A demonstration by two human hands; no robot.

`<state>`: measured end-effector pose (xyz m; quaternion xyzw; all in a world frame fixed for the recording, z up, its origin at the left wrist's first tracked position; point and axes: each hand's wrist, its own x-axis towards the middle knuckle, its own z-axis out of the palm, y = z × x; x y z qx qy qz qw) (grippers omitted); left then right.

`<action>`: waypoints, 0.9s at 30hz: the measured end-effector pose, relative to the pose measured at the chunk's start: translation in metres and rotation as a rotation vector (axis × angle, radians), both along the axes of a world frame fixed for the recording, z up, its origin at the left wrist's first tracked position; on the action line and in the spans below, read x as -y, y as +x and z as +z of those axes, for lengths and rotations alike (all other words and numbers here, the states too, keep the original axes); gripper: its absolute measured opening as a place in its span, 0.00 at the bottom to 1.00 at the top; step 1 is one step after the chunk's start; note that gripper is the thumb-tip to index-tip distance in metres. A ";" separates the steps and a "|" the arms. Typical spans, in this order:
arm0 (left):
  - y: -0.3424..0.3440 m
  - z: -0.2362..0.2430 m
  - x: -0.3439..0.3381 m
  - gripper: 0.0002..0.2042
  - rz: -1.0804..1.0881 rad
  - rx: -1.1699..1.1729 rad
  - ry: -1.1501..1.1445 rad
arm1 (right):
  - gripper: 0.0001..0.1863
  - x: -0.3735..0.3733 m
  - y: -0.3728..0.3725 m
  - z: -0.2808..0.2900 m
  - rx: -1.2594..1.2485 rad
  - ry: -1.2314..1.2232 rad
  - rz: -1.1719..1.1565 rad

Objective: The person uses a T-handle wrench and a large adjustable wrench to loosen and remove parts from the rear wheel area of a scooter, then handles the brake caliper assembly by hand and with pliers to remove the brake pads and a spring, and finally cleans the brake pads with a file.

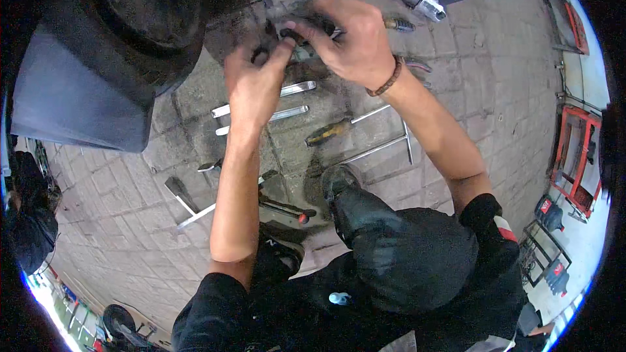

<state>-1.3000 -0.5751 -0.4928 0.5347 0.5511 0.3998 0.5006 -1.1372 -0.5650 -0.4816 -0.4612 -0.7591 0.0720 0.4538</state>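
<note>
Both my hands are raised close together at the top middle, on a dark, greasy metal part point(317, 24) whose exact kind I cannot make out. My left hand point(253, 85) has its thumb and fingers closed round the part's near left side. From the right, my right hand point(358, 39) pinches at a small black piece point(291, 34) on it, thumb and forefinger almost meeting my left fingertips. Shadow and my own fingers cover much of the part. Below my hands, two flat silver bars point(274, 114) lie on the paving, beside a yellow-and-black screwdriver point(329, 132).
A wheel hub point(143, 0) and a grey-blue body panel point(85, 85) fill the upper left. An air ratchet point(417, 0) with a green hose lies at the upper right. T-handle wrenches point(385, 148) rest near my knee. Red metal frames point(574, 163) stand along the right wall.
</note>
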 end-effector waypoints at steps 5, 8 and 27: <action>-0.004 0.001 0.002 0.10 0.028 0.018 0.044 | 0.12 -0.007 -0.001 -0.002 0.042 -0.057 0.057; -0.003 -0.002 0.001 0.10 0.013 -0.002 0.092 | 0.12 -0.006 0.000 0.000 0.090 -0.053 0.072; 0.013 -0.028 0.016 0.11 0.116 0.252 0.032 | 0.15 -0.004 0.017 -0.001 0.061 -0.311 -0.047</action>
